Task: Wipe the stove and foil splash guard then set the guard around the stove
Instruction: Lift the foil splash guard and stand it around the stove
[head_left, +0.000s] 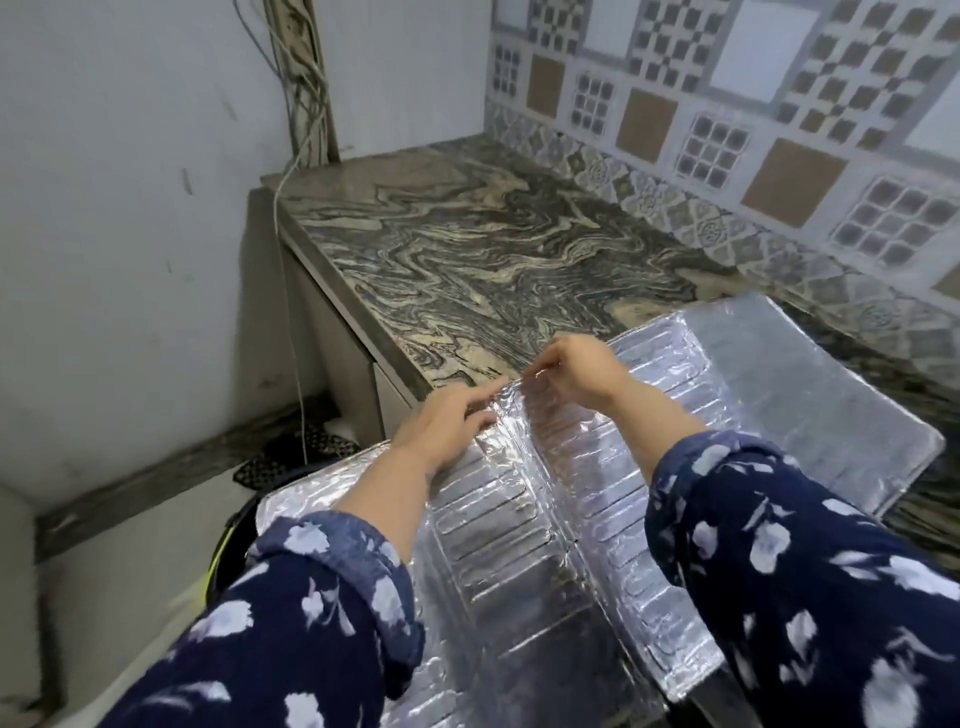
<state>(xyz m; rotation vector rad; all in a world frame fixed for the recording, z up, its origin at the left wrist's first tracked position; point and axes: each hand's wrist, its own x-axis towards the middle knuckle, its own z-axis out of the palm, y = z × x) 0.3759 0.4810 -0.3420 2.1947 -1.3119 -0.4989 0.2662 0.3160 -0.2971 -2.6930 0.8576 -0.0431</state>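
My left hand (452, 415) and my right hand (576, 364) are close together at the far end of the middle fold of the foil splash guard (519, 519). The right hand pinches the top edge of the foil between thumb and fingers. The left hand lies just beside it, its fingers on the ridge of the fold; I cannot tell if it really grips or only presses. There is no cloth in either hand.

The guard lies opened in front of me, not standing. Its ribbed panels spread under my forearms, and one smoother panel (810, 395) goes out to the right and rests on the marble counter (467, 244). The left part hangs past the counter edge, over the floor side.

The counter behind the guard is bare, with the patterned tile wall (727, 104) on its far side and a thin cable (291, 291) hanging down at the left corner. The stove is not in view, so I cannot say whether it is wiped.

I judge that I am in the part with the guard, straightening or checking the fold. If the wiping of the foil is finished, the pictures do not show it. What clearly remains is to stand the guard up and set it around the stove.
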